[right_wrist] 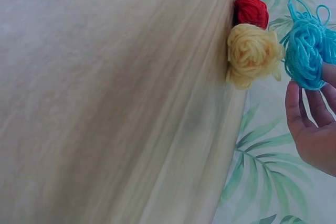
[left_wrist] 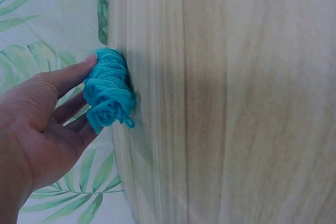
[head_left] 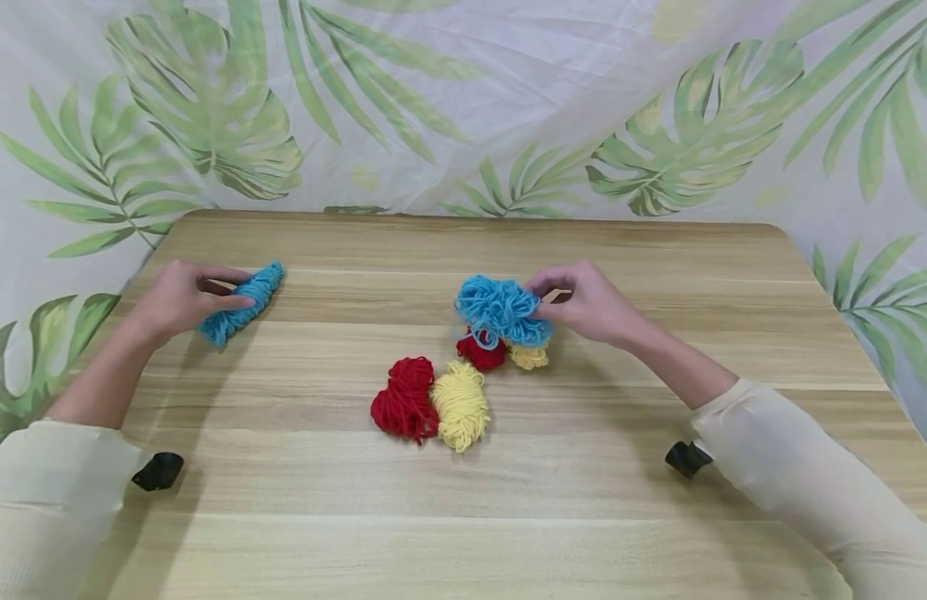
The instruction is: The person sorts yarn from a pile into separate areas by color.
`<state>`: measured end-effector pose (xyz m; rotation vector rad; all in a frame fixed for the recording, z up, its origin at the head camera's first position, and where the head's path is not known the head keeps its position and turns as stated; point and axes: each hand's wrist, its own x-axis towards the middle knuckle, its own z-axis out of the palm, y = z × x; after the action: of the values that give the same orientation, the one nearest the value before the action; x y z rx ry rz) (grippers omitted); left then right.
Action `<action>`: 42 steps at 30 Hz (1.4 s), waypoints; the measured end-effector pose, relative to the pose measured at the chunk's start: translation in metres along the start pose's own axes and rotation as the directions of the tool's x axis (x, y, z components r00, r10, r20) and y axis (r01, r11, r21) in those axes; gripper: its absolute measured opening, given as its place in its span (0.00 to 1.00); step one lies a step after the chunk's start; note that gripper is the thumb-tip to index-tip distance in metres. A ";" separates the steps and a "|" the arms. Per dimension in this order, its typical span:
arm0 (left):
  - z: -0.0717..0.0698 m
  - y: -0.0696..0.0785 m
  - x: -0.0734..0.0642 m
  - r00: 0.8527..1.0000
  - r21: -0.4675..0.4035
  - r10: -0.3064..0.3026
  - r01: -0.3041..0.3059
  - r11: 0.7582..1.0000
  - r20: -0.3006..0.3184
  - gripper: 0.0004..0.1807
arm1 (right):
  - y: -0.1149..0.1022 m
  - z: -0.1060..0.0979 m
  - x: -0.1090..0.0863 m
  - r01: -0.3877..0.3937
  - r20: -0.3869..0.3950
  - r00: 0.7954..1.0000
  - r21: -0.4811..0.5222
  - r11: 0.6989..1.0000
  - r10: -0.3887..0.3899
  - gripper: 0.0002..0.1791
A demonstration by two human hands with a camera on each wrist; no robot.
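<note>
At the left of the table, my left hand (head_left: 180,302) grips a bundle of blue yarn (head_left: 255,292) between thumb and fingers; the left wrist view shows the same blue bundle (left_wrist: 108,88) close to the tabletop. My right hand (head_left: 587,302) pinches a looser, loopy blue yarn bundle (head_left: 501,307) by its right end. That bundle hangs over a red yarn bundle (head_left: 482,350) and a pale yellow one (head_left: 529,357), partly hiding both. In the right wrist view the held blue yarn (right_wrist: 305,51) is off the table, beside the yellow bundle (right_wrist: 253,55).
Nearer the front, a second red yarn bundle (head_left: 407,400) and a second yellow bundle (head_left: 461,406) lie side by side, touching. The wooden table (head_left: 298,500) has a leaf-print cloth (head_left: 433,100) behind it. Black devices (head_left: 159,472) show at both sleeves.
</note>
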<state>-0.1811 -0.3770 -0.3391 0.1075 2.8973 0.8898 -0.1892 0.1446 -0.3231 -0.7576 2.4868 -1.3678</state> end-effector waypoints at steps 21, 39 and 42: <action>0.000 0.001 0.000 1.000 -0.003 -0.009 0.009 1.000 0.000 0.28 | -0.010 0.012 0.011 -0.032 0.015 0.999 0.118 0.993 0.030 0.12; 0.002 -0.001 -0.001 1.000 -0.012 -0.019 0.019 1.000 -0.025 0.27 | -0.020 0.025 0.026 -0.014 0.017 1.000 0.086 0.996 0.013 0.12; 0.002 -0.001 -0.001 1.000 -0.015 -0.016 0.016 1.000 -0.026 0.27 | -0.022 0.026 0.029 -0.012 0.021 1.000 0.089 0.996 0.010 0.12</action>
<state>-0.1798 -0.3770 -0.3418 0.0720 2.9111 0.9166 -0.1955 0.1009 -0.3177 -0.7346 2.3929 -1.4484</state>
